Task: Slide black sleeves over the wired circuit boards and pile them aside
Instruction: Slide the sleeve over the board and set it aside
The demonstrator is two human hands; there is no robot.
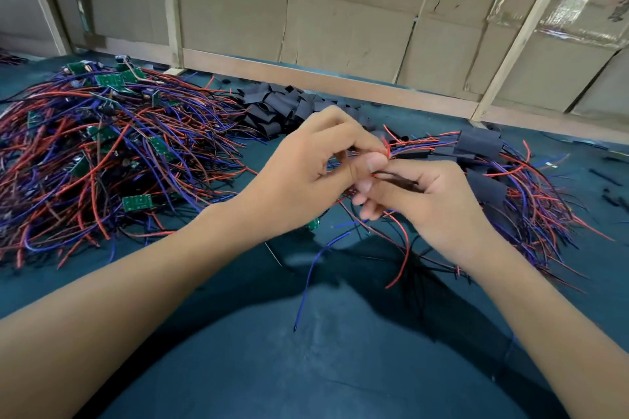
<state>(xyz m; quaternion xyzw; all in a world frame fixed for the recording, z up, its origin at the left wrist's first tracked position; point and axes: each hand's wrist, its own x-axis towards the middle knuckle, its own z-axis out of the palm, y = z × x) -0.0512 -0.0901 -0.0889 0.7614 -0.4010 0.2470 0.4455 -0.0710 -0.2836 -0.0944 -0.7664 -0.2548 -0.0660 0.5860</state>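
Note:
A big heap of bare green circuit boards [112, 146] with red, blue and black wires covers the table's left. Loose black sleeves [275, 105] lie in a pile at the back centre. Sleeved boards [483, 160] with their wires are piled at the right. My left hand [306, 177] pinches the ends of a bundle of wires [386, 150] between thumb and fingers. My right hand [425, 204] holds the same wired piece from below, its fingers curled round dark wires. A small green board [313, 224] peeks out under my left hand. Red and blue wires [401, 248] hang down from my hands.
The dark teal table cover [306, 350] fills the near part of the view. A cardboard wall with wooden battens [340, 27] closes off the table's far edge. Small black scraps [609, 187] lie at the far right.

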